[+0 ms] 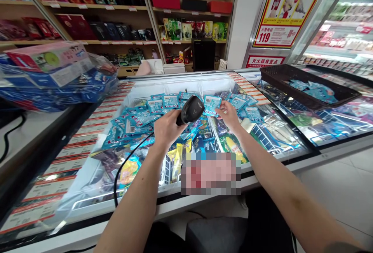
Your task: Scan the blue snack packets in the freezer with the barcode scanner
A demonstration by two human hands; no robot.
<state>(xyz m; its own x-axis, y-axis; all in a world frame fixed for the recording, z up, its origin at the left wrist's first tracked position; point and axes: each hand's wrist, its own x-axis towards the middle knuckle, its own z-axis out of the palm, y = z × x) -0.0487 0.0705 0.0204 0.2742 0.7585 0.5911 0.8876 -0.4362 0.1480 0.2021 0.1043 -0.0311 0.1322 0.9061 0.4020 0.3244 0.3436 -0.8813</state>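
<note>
My left hand (166,128) is wrapped round the grip of a black barcode scanner (190,110), whose black cable (122,163) trails down toward me. The scanner's head points at a small blue packet (211,104) that my right hand (230,115) pinches by its lower edge. Both hands hover over the open chest freezer (180,86). Several more blue packets (140,119) lie spread on the goods just behind and to the left of my hands.
A black plastic crate (303,86) with blue packets rests on the freezer's glass lid at right. Wrapped boxes (49,72) are stacked on the counter at left. Shelves of goods (99,16) stand behind. A red and yellow fire notice (287,8) hangs at upper right.
</note>
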